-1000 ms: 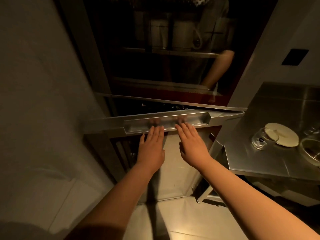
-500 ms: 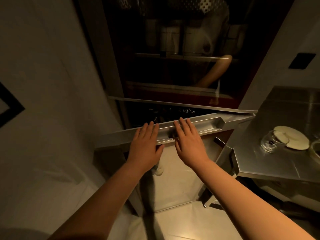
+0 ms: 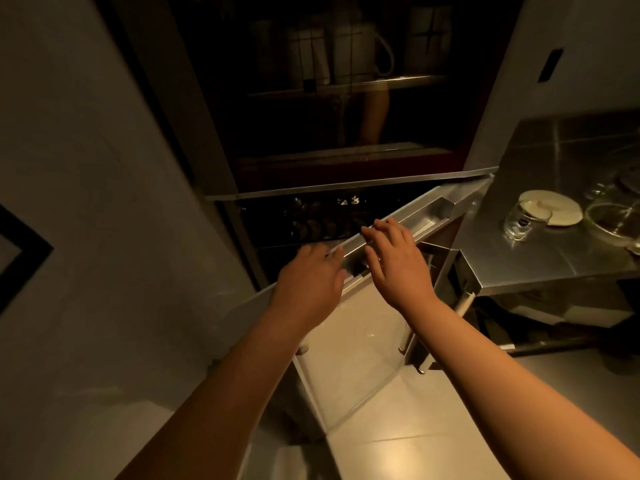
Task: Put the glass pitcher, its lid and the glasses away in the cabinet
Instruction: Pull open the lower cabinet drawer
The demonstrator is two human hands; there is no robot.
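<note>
Both my hands on the drawer (image 3: 408, 220) front: left hand (image 3: 308, 282) and right hand (image 3: 394, 265) fingers straight, flat on its edge. Glass (image 3: 519, 223), lid (image 3: 550, 211) right on counter (image 3: 554, 265).

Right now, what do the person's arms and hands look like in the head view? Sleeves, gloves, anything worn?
Both arms are bare from the bottom frame edge to the fingers: no sleeves in view. The left hand and right hand wear no gloves, and no rings, watch or bands show on either wrist. Lighting is dim and warm, so fine detail like nails is hard to read.
</note>
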